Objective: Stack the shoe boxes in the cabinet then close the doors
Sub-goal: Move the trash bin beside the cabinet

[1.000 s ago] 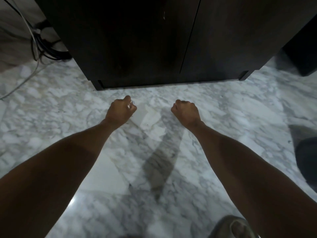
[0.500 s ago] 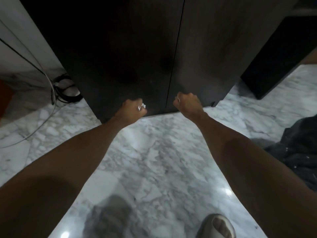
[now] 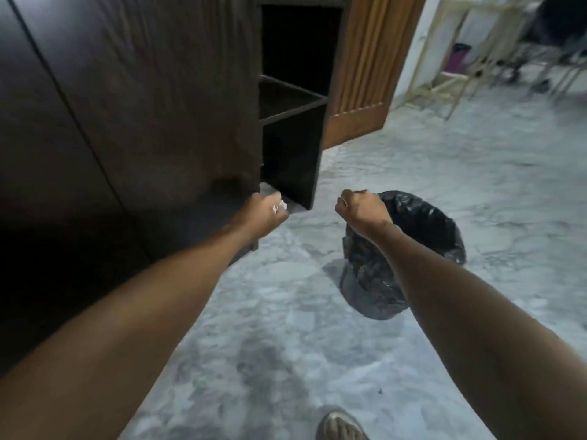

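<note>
Doors of dark cabinet [image 3: 152, 100] look shut, no boxes visible; prob near done. Left hand [image 3: 263, 214] pinches white scrap [image 3: 280, 206], right hand [image 3: 362, 211] fisted, empty.

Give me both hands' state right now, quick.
Left hand: fingers curled, pinching a small white scrap; what it is cannot be told.
Right hand: fist closed, nothing visible in its grip.

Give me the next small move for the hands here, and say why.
Probably drop the white scrap pinched in the left hand into the black-lined bin beside the right hand. No shoe boxes are in view, and freeing both hands would help before lifting any toward the open shelves.
</note>
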